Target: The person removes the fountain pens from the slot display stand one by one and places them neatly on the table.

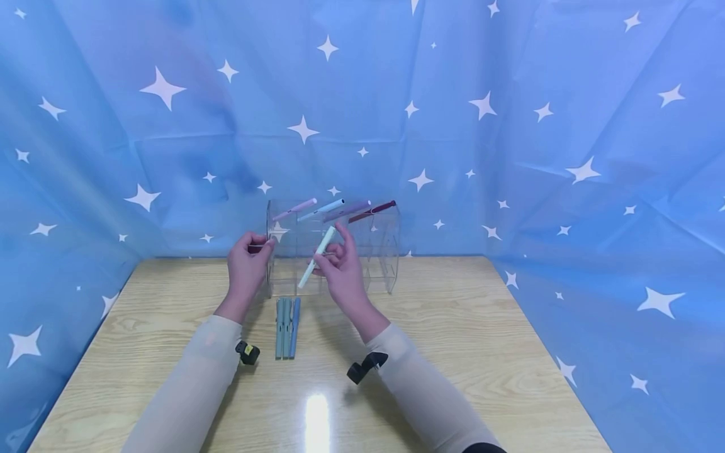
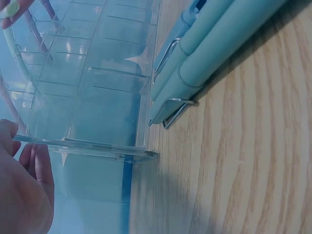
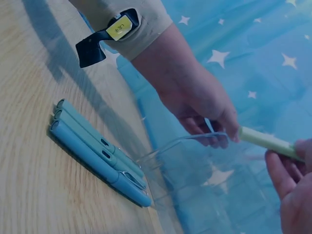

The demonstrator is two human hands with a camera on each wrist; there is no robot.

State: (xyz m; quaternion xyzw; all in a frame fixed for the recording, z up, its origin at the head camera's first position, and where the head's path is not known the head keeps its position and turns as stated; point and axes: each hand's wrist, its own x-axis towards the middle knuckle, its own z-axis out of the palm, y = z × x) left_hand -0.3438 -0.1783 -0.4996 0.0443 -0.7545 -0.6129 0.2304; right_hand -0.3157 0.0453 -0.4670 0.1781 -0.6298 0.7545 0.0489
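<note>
My right hand (image 1: 347, 274) pinches a pale green pen (image 1: 308, 272), held slanted in front of a clear acrylic pen rack (image 1: 392, 277). The left hand (image 1: 245, 270) grips the rack's left side panel, with thumb on one side and fingers on the other in the left wrist view. Across the top of the rack lie a pink pen (image 1: 294, 209), a light blue pen (image 1: 321, 210), a purple pen (image 1: 347, 211) and a dark red pen (image 1: 372, 212), all slanted. Seen from the right wrist, the pale green pen (image 3: 268, 142) overlaps the left fingertips at one end.
On the wooden table (image 1: 453, 352), two teal pens (image 1: 282, 340) and a blue pen (image 1: 295, 327) lie side by side just before the rack. A blue curtain with white stars (image 1: 362, 94) hangs behind the table and along its sides.
</note>
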